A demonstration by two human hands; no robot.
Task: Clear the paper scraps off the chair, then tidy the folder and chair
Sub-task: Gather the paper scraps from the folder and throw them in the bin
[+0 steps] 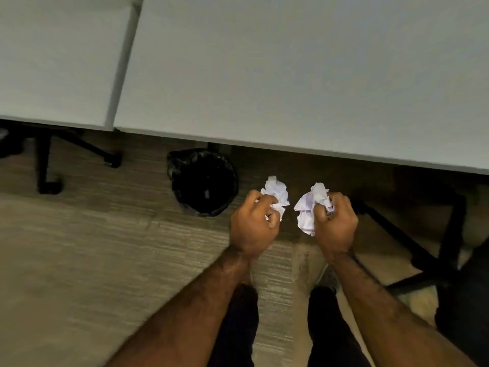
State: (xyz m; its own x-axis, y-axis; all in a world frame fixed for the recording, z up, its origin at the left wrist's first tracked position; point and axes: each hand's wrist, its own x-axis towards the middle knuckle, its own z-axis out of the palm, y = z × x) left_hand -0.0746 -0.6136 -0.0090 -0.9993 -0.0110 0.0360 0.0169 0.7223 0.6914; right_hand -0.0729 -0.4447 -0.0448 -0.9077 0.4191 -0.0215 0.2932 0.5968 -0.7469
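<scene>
paper scraps (276,193): white, faint purple marks
bin (203,182): black, black liner
counter (291,75): pale grey
floor (105,247): beige-brown, streaked
trousers (235,327): black

Two crumpled white paper wads (276,193) (308,207), faint purple print on them, each scrunched tight in a fist, held side by side above the carpet, not touching.

Black-lined bin (203,182) on carpet (79,260) beside pale desk (291,75) edge.
</scene>
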